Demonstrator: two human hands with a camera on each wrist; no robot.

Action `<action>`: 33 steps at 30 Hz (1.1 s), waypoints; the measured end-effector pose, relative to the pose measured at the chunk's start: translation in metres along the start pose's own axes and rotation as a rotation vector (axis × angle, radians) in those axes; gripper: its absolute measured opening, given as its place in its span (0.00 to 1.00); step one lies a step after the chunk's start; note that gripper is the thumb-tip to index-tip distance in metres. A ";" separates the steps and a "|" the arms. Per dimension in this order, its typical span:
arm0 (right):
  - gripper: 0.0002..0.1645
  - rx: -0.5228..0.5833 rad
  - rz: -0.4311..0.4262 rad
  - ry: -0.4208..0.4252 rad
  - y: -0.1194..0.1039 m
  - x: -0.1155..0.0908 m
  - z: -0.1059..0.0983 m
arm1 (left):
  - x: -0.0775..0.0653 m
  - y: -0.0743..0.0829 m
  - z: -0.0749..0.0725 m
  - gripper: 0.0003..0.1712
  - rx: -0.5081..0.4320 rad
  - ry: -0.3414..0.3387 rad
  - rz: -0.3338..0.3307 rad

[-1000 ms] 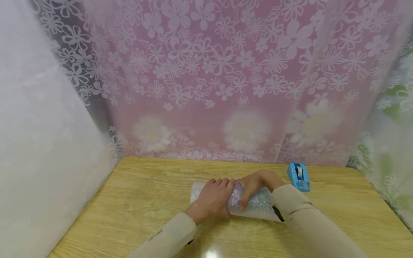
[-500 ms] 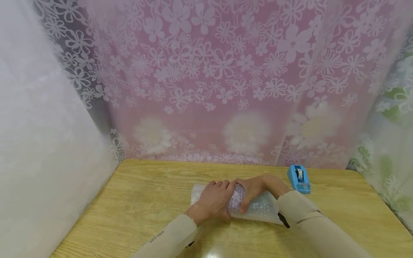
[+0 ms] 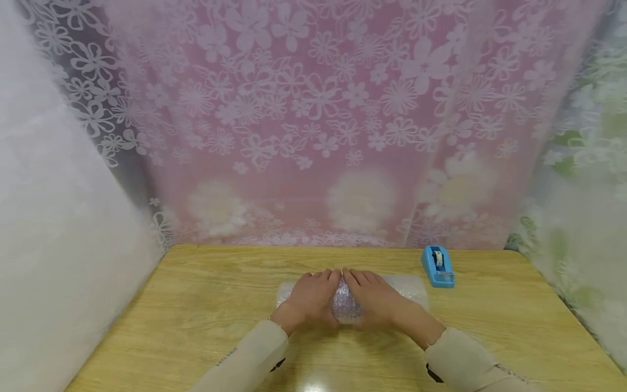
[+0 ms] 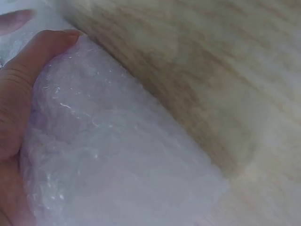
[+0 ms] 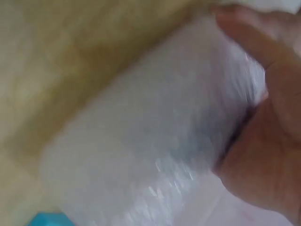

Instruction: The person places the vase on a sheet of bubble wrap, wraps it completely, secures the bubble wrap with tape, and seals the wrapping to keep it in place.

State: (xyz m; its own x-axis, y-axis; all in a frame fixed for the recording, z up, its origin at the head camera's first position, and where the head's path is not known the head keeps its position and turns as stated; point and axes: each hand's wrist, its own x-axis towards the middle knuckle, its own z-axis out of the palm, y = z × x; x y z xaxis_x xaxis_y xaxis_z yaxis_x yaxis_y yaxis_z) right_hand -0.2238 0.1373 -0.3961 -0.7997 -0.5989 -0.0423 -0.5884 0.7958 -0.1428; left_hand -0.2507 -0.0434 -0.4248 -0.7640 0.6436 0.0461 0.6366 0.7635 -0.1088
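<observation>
A bundle of bubble wrap (image 3: pixel 346 304) rolled into a tube lies crosswise on the table, with something purplish showing through its middle. My left hand (image 3: pixel 313 298) grips it left of centre, fingers over the far side and thumb on the near side. Just right of centre, my right hand (image 3: pixel 376 299) holds it in the same way, the two hands nearly touching at the fingertips. In the left wrist view, the thumb (image 4: pixel 44 52) presses along the bubble wrap (image 4: pixel 117 146). The right wrist view is blurred, but the hand (image 5: pixel 277 117) curves round the bubble wrap (image 5: pixel 131 127).
A blue tape dispenser (image 3: pixel 438 267) with a roll of tape stands at the back right of the wooden table (image 3: pixel 220 283). Behind the table hangs a pink floral curtain (image 3: pixel 313 136). White sheeting (image 3: pixel 73 190) bounds the left side, and a floral sheet (image 3: pixel 578 218) the right.
My right hand has shifted its grip, going from a bent wrist over the tube to lying beside the left hand. The left hand keeps its hold. The head view has shifted slightly.
</observation>
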 end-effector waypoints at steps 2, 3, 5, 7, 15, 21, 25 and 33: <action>0.63 -0.054 -0.004 0.078 -0.002 -0.001 0.010 | 0.001 -0.001 0.000 0.57 -0.006 -0.001 0.005; 0.64 -0.076 -0.005 0.122 -0.003 -0.001 0.014 | 0.001 -0.001 -0.001 0.56 -0.010 -0.001 0.006; 0.64 -0.128 -0.007 0.199 -0.002 0.000 0.022 | 0.003 -0.001 -0.001 0.55 -0.020 -0.004 0.005; 0.63 -0.164 -0.005 0.254 -0.002 0.001 0.027 | 0.004 -0.001 -0.003 0.54 -0.036 -0.015 0.002; 0.57 -0.193 0.007 0.351 0.002 0.007 0.035 | 0.010 -0.006 -0.006 0.53 -0.103 -0.067 -0.008; 0.58 -0.197 -0.043 0.369 0.011 0.014 0.037 | 0.012 -0.010 -0.006 0.46 -0.170 -0.077 -0.005; 0.58 -0.172 -0.077 0.364 0.017 0.014 0.038 | 0.013 -0.011 -0.007 0.45 -0.202 -0.103 0.008; 0.58 -0.130 -0.079 0.243 0.021 0.014 0.031 | 0.015 -0.012 -0.007 0.45 -0.303 -0.157 0.015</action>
State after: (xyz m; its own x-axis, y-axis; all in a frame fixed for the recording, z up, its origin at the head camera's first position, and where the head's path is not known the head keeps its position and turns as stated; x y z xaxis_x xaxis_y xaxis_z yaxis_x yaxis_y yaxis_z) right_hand -0.2432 0.1429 -0.4305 -0.7464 -0.6332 0.2046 -0.6481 0.7615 -0.0079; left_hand -0.2685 -0.0427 -0.4159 -0.7463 0.6566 -0.1094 0.6321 0.7505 0.1927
